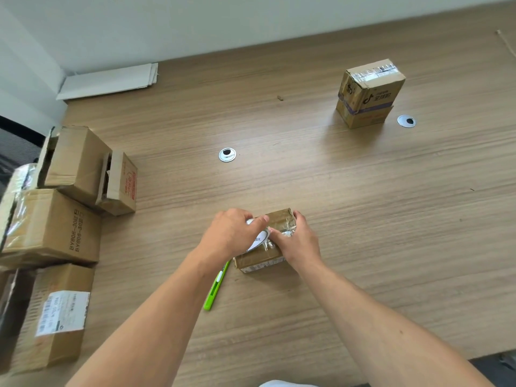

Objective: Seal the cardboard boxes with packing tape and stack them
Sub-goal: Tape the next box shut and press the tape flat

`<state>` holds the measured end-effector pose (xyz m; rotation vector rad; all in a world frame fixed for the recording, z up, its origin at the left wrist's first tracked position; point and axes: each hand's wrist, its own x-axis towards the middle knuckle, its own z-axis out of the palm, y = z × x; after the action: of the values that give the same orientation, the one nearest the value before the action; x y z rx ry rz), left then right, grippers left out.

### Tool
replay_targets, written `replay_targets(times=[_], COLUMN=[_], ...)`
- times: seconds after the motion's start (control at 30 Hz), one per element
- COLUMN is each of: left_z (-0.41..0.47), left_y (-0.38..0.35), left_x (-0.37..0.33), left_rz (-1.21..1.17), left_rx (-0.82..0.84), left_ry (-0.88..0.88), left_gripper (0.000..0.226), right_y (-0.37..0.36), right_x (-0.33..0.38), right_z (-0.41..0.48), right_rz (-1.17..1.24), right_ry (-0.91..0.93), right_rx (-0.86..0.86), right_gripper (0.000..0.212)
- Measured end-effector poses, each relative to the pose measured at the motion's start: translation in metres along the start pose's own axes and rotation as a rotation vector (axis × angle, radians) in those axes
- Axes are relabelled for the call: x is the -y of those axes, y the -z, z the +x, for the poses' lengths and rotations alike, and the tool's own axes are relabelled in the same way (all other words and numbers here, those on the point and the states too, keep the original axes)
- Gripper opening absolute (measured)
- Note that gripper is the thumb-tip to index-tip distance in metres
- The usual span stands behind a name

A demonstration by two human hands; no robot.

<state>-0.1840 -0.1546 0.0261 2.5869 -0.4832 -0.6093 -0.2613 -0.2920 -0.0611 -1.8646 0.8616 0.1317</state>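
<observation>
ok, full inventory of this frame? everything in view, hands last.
table: 1, light wood, fills view
small box: 1, brown, centre, under both hands
tape roll: 1, clear, white label, on small box, in left grip
utility knife: 1, green, on table left of small box
stacked boxes: 2, brown, far right, one atop the other
loose boxes: at least 4, brown, left edge, some open
cable grommets: 2, silver, one centre, one far right
flat sheets: few, white, far left by wall
chair: 1, dark, left edge, partly seen
left hand: grips tape roll
right hand: holds small box, thumb on tape
</observation>
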Motion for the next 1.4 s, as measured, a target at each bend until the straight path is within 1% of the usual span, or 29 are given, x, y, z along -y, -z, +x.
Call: replay_targets(times=[0.07,0.1,0.17,0.23,0.33,0.47,0.57,0.7,0.9,1.03,1.17,1.27,1.33,1.4], left_z=[-0.001,-0.002,-0.006,-0.01,-0.012,-0.011,-0.012,-0.017,-0.019,-0.019,-0.021,-0.02,-0.019,-0.021], left_y=[-0.002,-0.003,-0.005,-0.006,-0.003,0.007,0.016,0.021,0.018,0.019,0.018,0.018,0.018,0.018], left_x=[0.004,0.008,0.017,0.026,0.033,0.037,0.051,0.064,0.067,0.065,0.064,0.063,0.069,0.079], left_rz=[-0.084,-0.182,-0.424,-0.536,-0.502,-0.329,-0.256,-0.098,-0.101,-0.097,-0.083,-0.069,-0.137,-0.304], left_rx=[0.008,0.024,0.065,0.084,0.065,0.059,0.053,0.037,0.015,0.014,0.004,-0.001,0.007,0.027], left_ry=[0.002,-0.007,-0.04,-0.078,-0.1,-0.125,-0.084,-0.056,-0.026,-0.024,-0.025,-0.035,-0.033,-0.021], left_gripper=[0.058,0.059,0.053,0.045,0.051,0.048,0.053,0.054,0.055,0.055,0.055,0.054,0.055,0.058], right_y=[0.0,0.0,0.0,0.0,0.0,0.002,0.004,0.004,0.005,0.003,-0.003,-0.005,-0.005,-0.004], right_x=[0.0,0.0,0.001,0.001,0.001,-0.001,0.0,0.001,0.004,0.009,0.016,0.016,0.014,0.014], right_z=[0.001,0.001,0.002,0.002,0.002,0.002,0.001,0.001,-0.001,-0.004,-0.008,-0.008,-0.007,-0.007], right_rz=[-0.01,-0.018,-0.034,-0.043,-0.046,-0.052,-0.05,-0.064,-0.101,-0.242,-0.374,-0.395,-0.381,-0.369], right_ry=[0.004,0.008,0.016,0.018,0.025,0.034,0.035,0.025,0.029,0.085,0.032,0.018,0.017,0.015], right_rx=[0.003,0.006,0.008,0.006,0.004,0.013,0.033,0.03,0.027,-0.02,-0.002,-0.009,-0.005,-0.006], right_gripper=[0.09,0.089,0.089,0.089,0.089,0.088,0.088,0.087,0.089,0.101,0.115,0.117,0.116,0.115])
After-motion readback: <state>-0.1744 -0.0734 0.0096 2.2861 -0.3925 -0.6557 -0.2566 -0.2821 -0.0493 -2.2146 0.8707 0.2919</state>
